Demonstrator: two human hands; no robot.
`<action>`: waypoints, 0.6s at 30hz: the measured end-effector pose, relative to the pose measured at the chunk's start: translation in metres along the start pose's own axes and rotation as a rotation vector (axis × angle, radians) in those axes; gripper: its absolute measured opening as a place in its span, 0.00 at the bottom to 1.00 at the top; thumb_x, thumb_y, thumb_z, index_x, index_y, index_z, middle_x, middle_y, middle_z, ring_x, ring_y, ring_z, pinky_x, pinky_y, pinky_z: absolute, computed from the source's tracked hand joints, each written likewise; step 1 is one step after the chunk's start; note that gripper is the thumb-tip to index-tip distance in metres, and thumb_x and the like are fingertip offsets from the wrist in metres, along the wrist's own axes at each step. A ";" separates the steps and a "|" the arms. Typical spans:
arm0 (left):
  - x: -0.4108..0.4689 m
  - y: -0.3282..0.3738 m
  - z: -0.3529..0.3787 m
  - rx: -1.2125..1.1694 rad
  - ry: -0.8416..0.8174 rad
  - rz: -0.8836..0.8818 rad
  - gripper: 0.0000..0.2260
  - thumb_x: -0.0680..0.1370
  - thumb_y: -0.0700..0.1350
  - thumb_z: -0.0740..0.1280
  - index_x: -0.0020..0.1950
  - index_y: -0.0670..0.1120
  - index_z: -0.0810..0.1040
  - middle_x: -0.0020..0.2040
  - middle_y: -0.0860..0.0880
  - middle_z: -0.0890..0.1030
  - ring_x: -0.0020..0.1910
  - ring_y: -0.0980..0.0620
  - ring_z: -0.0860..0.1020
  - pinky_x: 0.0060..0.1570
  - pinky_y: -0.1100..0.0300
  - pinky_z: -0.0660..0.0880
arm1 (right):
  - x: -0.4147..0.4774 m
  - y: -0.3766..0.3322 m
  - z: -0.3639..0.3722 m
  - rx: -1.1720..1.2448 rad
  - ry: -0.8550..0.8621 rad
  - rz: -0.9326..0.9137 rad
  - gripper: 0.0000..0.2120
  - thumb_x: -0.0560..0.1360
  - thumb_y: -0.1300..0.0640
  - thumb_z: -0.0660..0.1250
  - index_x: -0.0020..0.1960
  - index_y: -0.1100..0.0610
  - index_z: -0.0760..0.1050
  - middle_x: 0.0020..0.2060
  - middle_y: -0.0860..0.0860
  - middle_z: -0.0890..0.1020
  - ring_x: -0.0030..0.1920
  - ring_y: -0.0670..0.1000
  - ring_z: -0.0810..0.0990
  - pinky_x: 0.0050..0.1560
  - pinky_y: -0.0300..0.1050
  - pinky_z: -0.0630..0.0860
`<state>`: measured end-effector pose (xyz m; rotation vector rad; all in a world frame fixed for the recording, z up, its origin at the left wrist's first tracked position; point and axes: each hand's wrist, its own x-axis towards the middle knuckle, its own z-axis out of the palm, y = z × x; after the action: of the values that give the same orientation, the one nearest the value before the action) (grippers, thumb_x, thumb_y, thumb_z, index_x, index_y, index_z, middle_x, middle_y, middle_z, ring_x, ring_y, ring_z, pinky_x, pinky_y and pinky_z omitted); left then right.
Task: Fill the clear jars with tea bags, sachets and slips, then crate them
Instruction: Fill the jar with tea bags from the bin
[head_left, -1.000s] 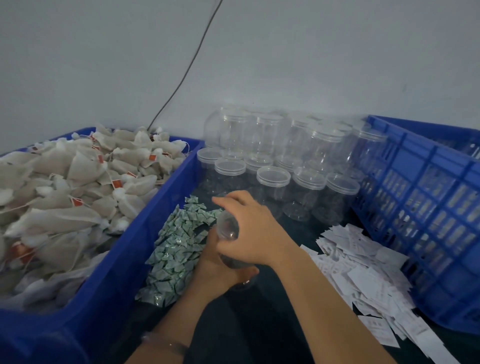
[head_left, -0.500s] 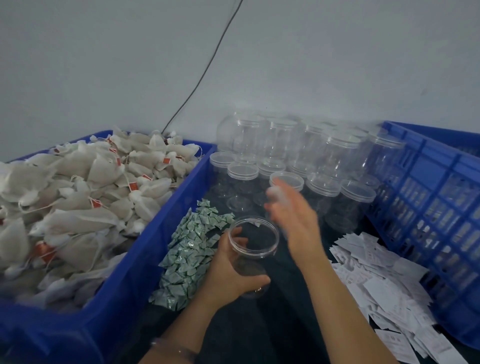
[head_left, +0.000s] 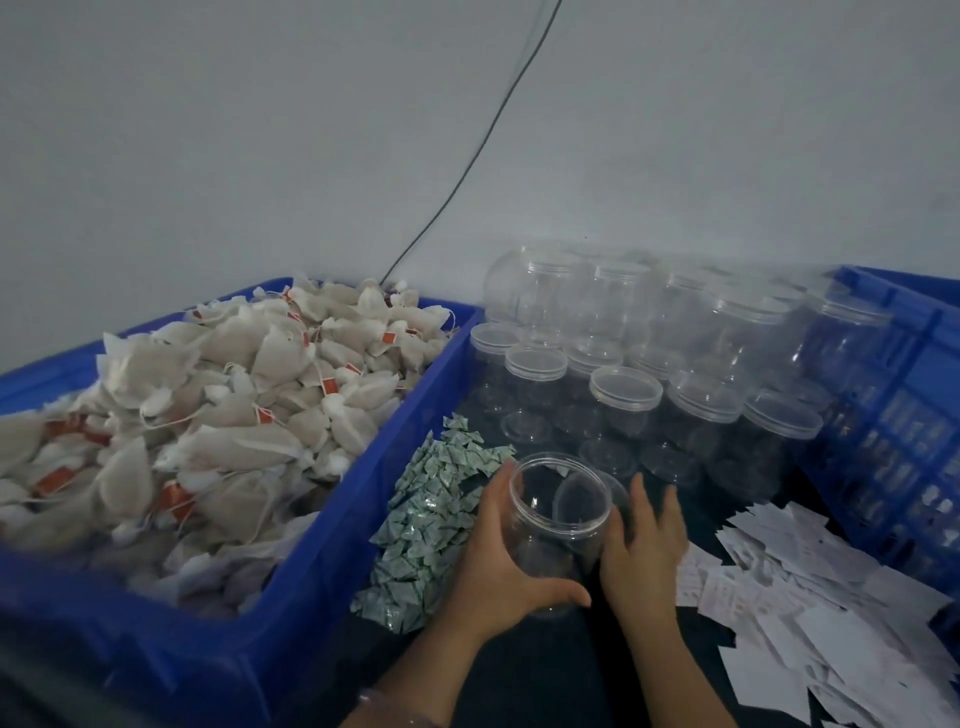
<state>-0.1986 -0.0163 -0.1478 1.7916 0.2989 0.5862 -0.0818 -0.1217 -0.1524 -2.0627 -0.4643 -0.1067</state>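
Note:
An open clear jar (head_left: 558, 525) stands on the dark table, and my left hand (head_left: 496, 569) grips it from the left with the thumb across its front. My right hand (head_left: 641, 540) lies just right of the jar with its fingers straight. A clear lid (head_left: 615, 486) shows at the jar's right side by those fingertips. A blue bin (head_left: 332, 561) at the left holds a heap of tea bags (head_left: 234, 415). Green-white sachets (head_left: 436, 519) are piled left of the jar. White slips (head_left: 805, 597) are spread at the right.
Several lidded empty jars (head_left: 626, 387) stand in rows behind the open one, some stacked against the wall. A blue slatted crate (head_left: 893, 415) stands at the far right. A black cable (head_left: 467, 176) runs down the grey wall.
My right hand lifted the lid off the jar, swung it to the right and came down beside the jar. My left hand kept its grip on the jar, which now stands open.

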 end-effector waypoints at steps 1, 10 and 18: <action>-0.001 0.003 -0.002 0.015 0.002 0.000 0.58 0.53 0.53 0.84 0.71 0.69 0.50 0.72 0.68 0.59 0.68 0.76 0.58 0.58 0.82 0.61 | -0.001 -0.001 -0.001 -0.076 0.000 -0.036 0.28 0.81 0.57 0.62 0.79 0.54 0.57 0.79 0.59 0.47 0.79 0.58 0.44 0.76 0.55 0.46; -0.034 0.092 -0.030 0.202 0.179 0.120 0.29 0.74 0.64 0.60 0.71 0.71 0.50 0.74 0.71 0.52 0.71 0.72 0.51 0.71 0.67 0.54 | -0.014 -0.014 -0.019 0.697 -0.220 -0.026 0.12 0.81 0.55 0.63 0.62 0.42 0.72 0.63 0.46 0.78 0.63 0.43 0.77 0.60 0.38 0.73; 0.048 0.140 -0.154 1.242 -0.099 -0.284 0.17 0.78 0.35 0.61 0.67 0.44 0.74 0.63 0.46 0.76 0.60 0.47 0.76 0.58 0.55 0.73 | -0.027 -0.019 0.002 0.399 -0.480 -0.161 0.53 0.55 0.56 0.85 0.70 0.36 0.59 0.61 0.33 0.74 0.60 0.29 0.72 0.51 0.24 0.70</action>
<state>-0.2530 0.0919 0.0285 2.8598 0.9773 0.0457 -0.1142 -0.1193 -0.1446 -1.6452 -0.8710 0.3675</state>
